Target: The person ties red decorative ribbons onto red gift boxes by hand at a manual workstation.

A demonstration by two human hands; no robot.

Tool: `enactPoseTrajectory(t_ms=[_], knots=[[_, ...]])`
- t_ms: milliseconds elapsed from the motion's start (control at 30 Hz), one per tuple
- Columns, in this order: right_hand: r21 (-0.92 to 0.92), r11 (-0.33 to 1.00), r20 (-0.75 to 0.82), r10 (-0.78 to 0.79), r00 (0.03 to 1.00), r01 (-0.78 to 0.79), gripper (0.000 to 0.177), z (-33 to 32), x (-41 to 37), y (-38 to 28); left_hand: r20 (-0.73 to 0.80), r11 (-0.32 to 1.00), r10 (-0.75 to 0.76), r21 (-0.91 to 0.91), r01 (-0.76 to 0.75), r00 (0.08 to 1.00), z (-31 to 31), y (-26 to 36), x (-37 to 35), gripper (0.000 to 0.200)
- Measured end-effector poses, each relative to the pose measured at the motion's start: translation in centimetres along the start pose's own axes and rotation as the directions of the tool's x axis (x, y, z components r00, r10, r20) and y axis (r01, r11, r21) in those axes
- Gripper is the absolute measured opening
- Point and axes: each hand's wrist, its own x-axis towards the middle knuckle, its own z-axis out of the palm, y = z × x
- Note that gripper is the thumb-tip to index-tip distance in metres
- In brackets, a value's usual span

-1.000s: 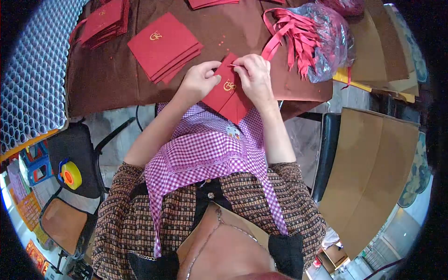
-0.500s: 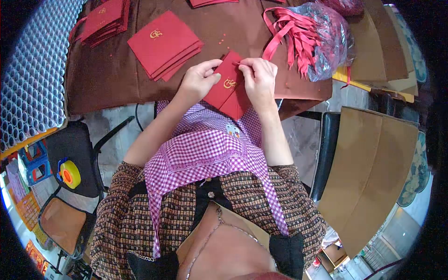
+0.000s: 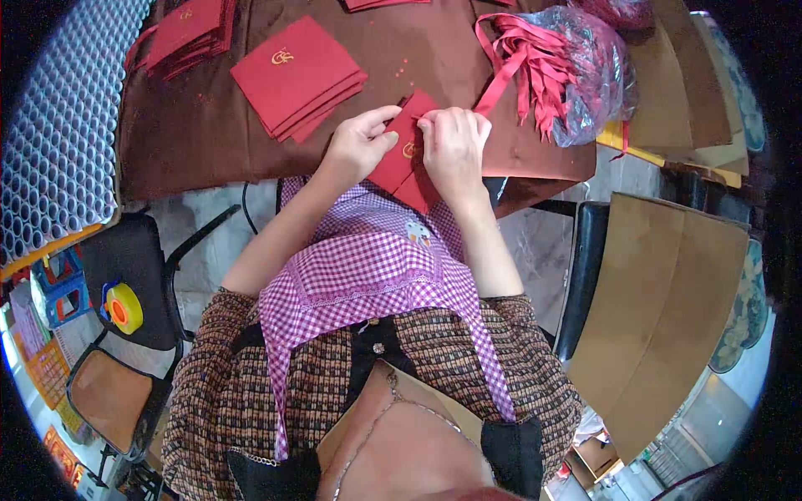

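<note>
A folded red paper packet (image 3: 389,173) with gold lettering lies tilted between my hands at the table's near edge, its lower end over my lap. My left hand (image 3: 361,142) pinches its upper left side between thumb and fingers. With fingers closed, my right hand (image 3: 454,150) presses in at the packet's upper right part and covers some of the gold print. Whatever its fingertips hold is hidden. One red ribbon (image 3: 499,83) runs from a bundle down to just behind my right knuckles.
A stack of red packets (image 3: 292,75) lies left of my hands, another stack (image 3: 190,33) farther left. Ribbons spill from a clear plastic bag (image 3: 597,79) at right. Small red dots lie on the brown cloth (image 3: 192,150). Chairs (image 3: 125,275) and cardboard (image 3: 660,309) flank me.
My right hand has turned and shifted slightly left over the packet, covering more of its gold print. My left hand keeps its pinch nearly in place.
</note>
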Motion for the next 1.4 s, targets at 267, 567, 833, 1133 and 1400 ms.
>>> enactPoseTrajectory(t_ms=[267, 567, 833, 1133, 1400], knots=[[-0.07, 0.997, 0.074, -0.032, 0.997, 0.037, 0.011, -0.6, 0.3, -0.5, -0.126, 0.92, 0.364, 0.202, -0.335, 0.923, 0.7, -2.6, 0.4, 0.036], [0.189, 0.966, 0.154, 0.149, 0.977, -0.178, 0.016, -1.2, 1.4, -0.1, 0.091, 0.887, 0.205, 0.404, -0.225, 0.974, -0.3, 1.5, -0.6, 0.038], [0.277, 0.95, 0.169, 0.102, 0.98, -0.147, 0.015, -1.0, 1.1, 0.3, 0.032, 0.984, 0.128, 0.118, -0.131, 0.991, -0.1, 0.4, -0.1, 0.039], [0.089, 0.994, 0.124, 0.047, 0.991, -0.058, 0.016, -1.0, 0.1, -0.2, 0.108, 0.997, 0.05, 0.045, -0.055, 0.993, -0.5, -1.2, 1.1, 0.042], [0.058, 0.996, 0.152, 0.056, 0.987, -0.065, 0.016, -0.6, 0.0, -0.3, 0.0, 0.991, -0.02, 0.135, 0.02, 1.0, 0.3, 0.3, 0.6, 0.043]])
